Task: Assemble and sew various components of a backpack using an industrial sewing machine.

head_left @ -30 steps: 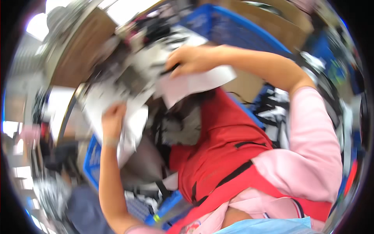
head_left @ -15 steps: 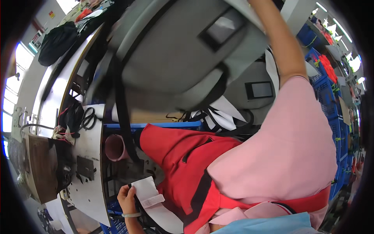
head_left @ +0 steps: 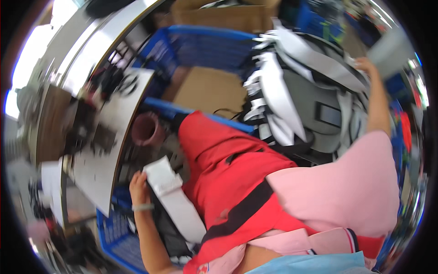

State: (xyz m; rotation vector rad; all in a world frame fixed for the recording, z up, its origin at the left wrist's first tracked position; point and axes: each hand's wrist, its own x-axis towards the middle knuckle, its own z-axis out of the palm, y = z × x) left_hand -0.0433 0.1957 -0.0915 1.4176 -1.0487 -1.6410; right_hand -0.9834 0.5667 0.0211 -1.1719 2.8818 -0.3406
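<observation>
Fingers (head_left: 137,176) of the left hand (head_left: 140,192) in the head view grasp the upper end of a white strip (head_left: 185,214), which slants down beside the red apron (head_left: 228,169); the right hand (head_left: 366,66) is at the far edge of a grey bag (head_left: 303,98), its grip too blurred to tell; scissors (head_left: 127,84) lie on the worktop (head_left: 102,169), a pink bin (head_left: 147,130) just beside it.

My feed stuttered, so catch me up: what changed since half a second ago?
The large grey piece that hung across the blue crate has gone, apparently rightward onto the pile of grey and white pieces. The right hand, out of view then, is now at the pile's outer edge; its grip is unclear. The left hand still holds the white strip.
</observation>
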